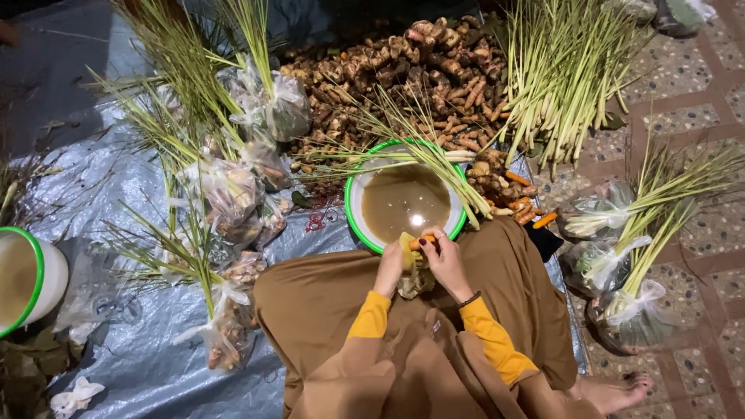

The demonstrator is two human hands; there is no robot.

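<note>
Spread over the tiled floor, a grey tarp [116, 178] carries the work, and by my judgement it is well along but unfinished. Tied clear bags of roots and lemongrass [233, 194] number roughly eight at nine o'clock and three at three o'clock [621, 256], while a large root heap [403, 70] and loose stalks [559, 70] at twelve o'clock remain. Two green-rimmed basins show, one central [403, 200]. Both grips are clenched: left hand [390, 268] and right hand [444, 260] hold a small orange root and bag [415, 275] at centre.
</note>
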